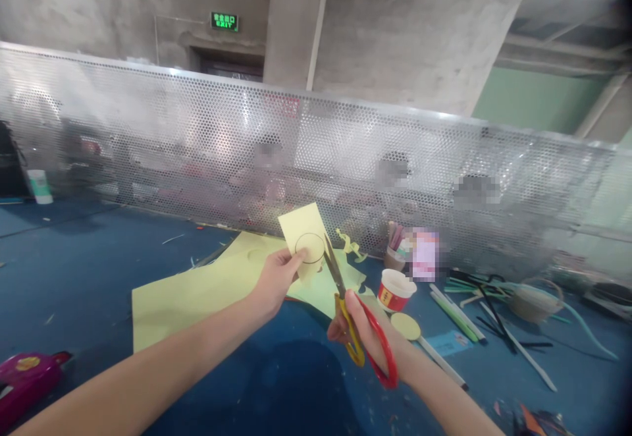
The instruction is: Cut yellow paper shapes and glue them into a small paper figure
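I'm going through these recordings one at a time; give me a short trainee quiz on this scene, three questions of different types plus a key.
1. Which hand holds the scissors: (a) left, (b) right, (c) neither?
2. True or false: the drawn circle has been completely cut out of the pale yellow paper.
3. Fill in: the flat yellow piece beside the paper cup is ____ in shape.

Key:
1. b, the right hand.
2. False; paper extends above the circle, and the left hand grips it.
3. Round.
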`<action>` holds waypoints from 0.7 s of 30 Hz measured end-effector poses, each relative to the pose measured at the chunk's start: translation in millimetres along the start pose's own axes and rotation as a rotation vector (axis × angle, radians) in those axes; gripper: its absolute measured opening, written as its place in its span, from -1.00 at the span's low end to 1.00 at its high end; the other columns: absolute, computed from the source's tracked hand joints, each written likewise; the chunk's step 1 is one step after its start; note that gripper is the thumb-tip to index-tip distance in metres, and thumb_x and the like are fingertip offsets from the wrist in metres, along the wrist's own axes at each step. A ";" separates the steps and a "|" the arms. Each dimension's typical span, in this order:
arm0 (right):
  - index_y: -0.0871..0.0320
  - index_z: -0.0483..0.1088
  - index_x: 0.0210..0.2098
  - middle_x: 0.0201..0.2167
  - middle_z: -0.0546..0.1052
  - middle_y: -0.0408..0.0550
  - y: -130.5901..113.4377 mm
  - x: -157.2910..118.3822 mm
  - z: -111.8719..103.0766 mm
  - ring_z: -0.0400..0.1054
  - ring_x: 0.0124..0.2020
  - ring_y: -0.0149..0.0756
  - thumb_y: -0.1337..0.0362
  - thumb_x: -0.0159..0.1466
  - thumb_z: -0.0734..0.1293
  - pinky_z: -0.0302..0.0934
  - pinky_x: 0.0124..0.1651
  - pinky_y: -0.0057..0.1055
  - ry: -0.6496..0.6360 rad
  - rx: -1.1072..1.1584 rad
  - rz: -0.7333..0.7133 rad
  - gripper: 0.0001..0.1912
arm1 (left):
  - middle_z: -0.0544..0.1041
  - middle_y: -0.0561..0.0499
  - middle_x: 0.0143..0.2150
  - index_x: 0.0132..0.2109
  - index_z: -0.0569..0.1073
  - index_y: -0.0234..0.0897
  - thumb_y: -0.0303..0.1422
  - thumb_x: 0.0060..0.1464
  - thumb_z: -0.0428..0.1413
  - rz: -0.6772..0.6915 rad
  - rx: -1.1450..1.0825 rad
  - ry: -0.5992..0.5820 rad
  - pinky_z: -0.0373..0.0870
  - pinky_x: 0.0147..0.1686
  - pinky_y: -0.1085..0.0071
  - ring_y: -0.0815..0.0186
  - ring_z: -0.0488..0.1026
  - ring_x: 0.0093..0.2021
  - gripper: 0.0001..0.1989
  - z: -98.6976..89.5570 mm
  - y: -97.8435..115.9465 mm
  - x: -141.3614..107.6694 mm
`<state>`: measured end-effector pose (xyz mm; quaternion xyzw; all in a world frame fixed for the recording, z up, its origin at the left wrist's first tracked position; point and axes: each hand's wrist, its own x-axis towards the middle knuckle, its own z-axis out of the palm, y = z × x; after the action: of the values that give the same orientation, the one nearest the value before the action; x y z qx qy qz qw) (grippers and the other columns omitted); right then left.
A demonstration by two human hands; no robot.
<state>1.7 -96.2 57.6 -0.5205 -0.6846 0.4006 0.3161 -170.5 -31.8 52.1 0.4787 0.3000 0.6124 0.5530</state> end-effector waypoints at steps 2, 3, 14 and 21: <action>0.16 0.30 -0.58 -0.46 0.51 0.02 0.8 0.8 -0.6 0.44 -0.34 -0.26 -0.15 0.25 0.02 0.31 -0.18 -0.33 -0.031 0.089 0.035 -0.43 | 0.59 -0.11 -0.39 -0.23 0.54 -0.41 -0.18 -0.03 0.17 -0.029 0.035 -0.028 0.40 -0.32 0.36 0.22 0.51 -0.39 -0.66 2.1 0.8 -2.4; 0.15 0.29 -0.57 -0.44 0.51 0.02 0.6 1.0 -1.1 0.43 -0.32 -0.26 -0.15 0.24 0.04 0.31 -0.15 -0.33 -0.043 0.122 0.046 -0.44 | 0.59 -0.11 -0.39 -0.23 0.54 -0.41 -0.18 -0.02 0.16 -0.039 0.051 -0.042 0.39 -0.32 0.36 0.22 0.50 -0.38 -0.66 3.4 1.4 -3.9; 0.13 0.29 -0.60 -0.41 0.54 0.06 -6.4 1.7 -4.4 0.44 -0.30 -0.20 -0.09 0.24 0.08 0.32 -0.14 -0.30 0.009 0.188 0.021 -0.50 | 0.58 -0.12 -0.40 -0.23 0.53 -0.42 -0.19 0.03 0.13 -0.111 0.107 -0.132 0.38 -0.39 0.38 0.29 0.49 -0.47 -0.67 14.0 5.3 -15.7; 0.10 0.25 -0.61 -0.47 0.51 0.00 -4.2 1.7 -6.0 0.43 -0.33 -0.21 -0.06 0.26 0.06 0.31 -0.17 -0.32 0.008 0.185 0.004 -0.52 | 0.58 -0.11 -0.42 -0.25 0.54 -0.43 -0.23 0.02 0.16 -0.121 0.042 -0.149 0.40 -0.36 0.38 0.29 0.49 -0.45 -0.71 12.8 5.9 -13.8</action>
<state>4.4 -93.8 64.2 -0.4922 -0.6423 0.4607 0.3648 -162.1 -48.4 58.5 0.5155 0.2991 0.5343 0.5994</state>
